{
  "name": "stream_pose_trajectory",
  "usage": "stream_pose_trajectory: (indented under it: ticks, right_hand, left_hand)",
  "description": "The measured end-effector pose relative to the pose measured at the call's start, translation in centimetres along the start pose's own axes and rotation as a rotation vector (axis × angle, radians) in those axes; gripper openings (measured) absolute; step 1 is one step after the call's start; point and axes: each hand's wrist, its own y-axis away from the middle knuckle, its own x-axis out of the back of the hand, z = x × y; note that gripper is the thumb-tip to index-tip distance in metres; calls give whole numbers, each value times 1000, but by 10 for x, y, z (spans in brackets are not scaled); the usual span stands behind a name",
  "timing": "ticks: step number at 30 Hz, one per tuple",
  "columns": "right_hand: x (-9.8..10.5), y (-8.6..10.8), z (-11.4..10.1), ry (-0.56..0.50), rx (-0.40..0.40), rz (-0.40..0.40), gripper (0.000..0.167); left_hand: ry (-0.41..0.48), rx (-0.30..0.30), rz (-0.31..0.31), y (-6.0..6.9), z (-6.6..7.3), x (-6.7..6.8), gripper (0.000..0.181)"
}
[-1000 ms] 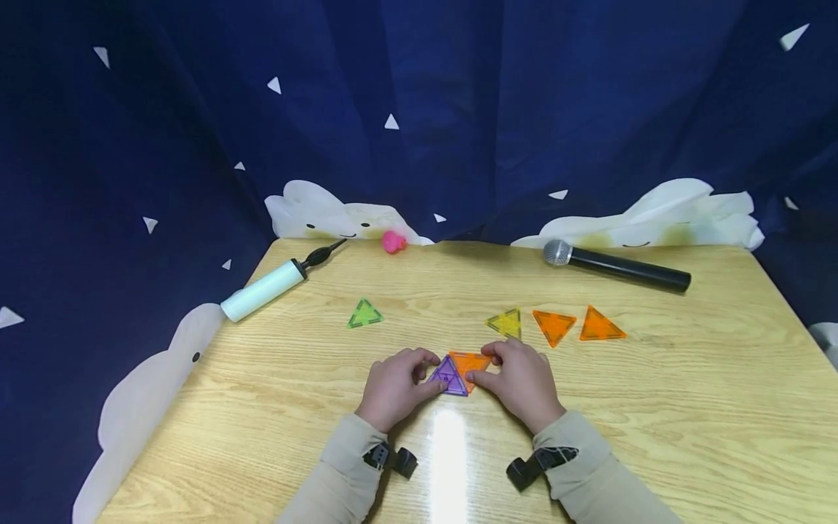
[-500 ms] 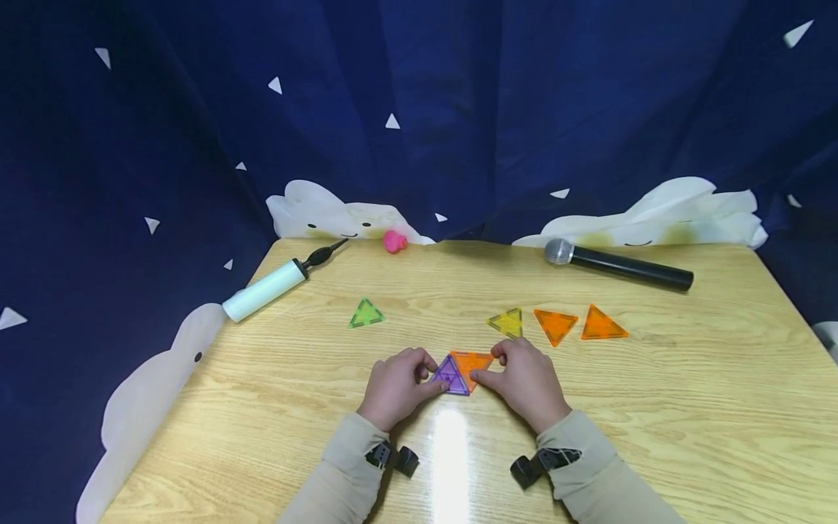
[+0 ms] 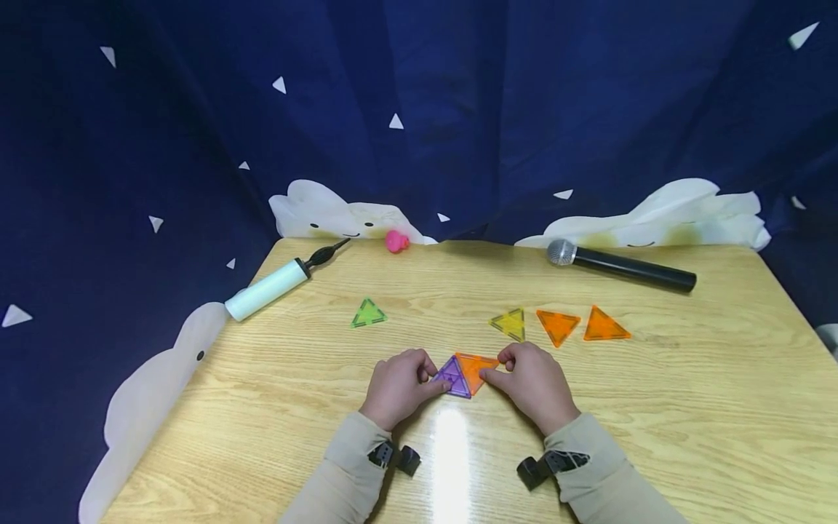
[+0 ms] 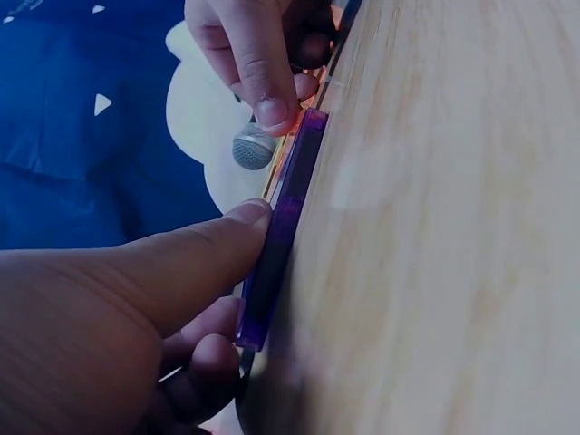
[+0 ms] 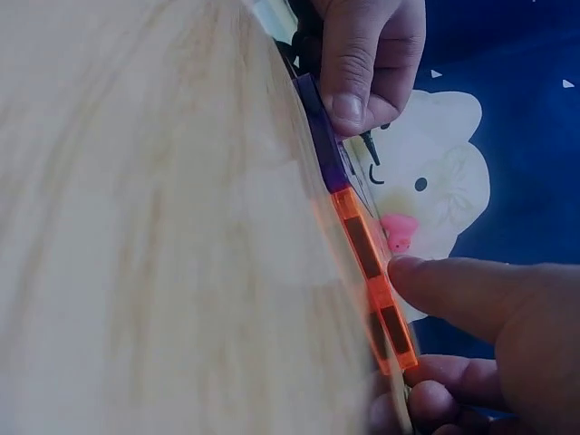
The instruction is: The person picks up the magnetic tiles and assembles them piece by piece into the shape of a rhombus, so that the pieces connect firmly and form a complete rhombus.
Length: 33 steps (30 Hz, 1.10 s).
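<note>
In the head view, a purple translucent triangular magnetic tile (image 3: 457,380) and an orange triangular magnetic tile (image 3: 473,368) lie edge to edge on the table, low in the middle. My left hand (image 3: 401,387) holds the purple tile at its left side, thumb on top and fingers around the far edge. From the right, my right hand (image 3: 538,384) pinches the orange tile by its outer corner. The left wrist view has the purple tile's edge (image 4: 283,231) side-on under the thumb. Side-on in the right wrist view, the orange tile's edge (image 5: 373,272) meets the purple one.
Beyond the hands lie a green triangular tile (image 3: 369,314), a yellow one (image 3: 511,324) and two more orange tiles (image 3: 558,326). Farther back are a light-blue hand pump (image 3: 268,290), a small pink toy (image 3: 396,241) and a black microphone (image 3: 628,269), before a dark blue curtain.
My right hand has shifted slightly to the right, and the joined tiles have turned a little with it. The left hand keeps its hold almost in place. The head view has drifted slightly.
</note>
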Motion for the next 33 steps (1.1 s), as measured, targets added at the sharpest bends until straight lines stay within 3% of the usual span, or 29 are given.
stream_pose_trajectory:
  ticks: [12,25,33]
  right_hand:
    - [3,-2,2,-32,0,9,28]
    - [4,-1,4,-75,1,6,27]
    - [0,-1,5,-203,3,35,26]
  left_hand:
    - [-21,27,-21,0,4,3,31]
    - [-30,15,-17,0,3,2,31]
    - [-22,12,-18,0,2,2,31]
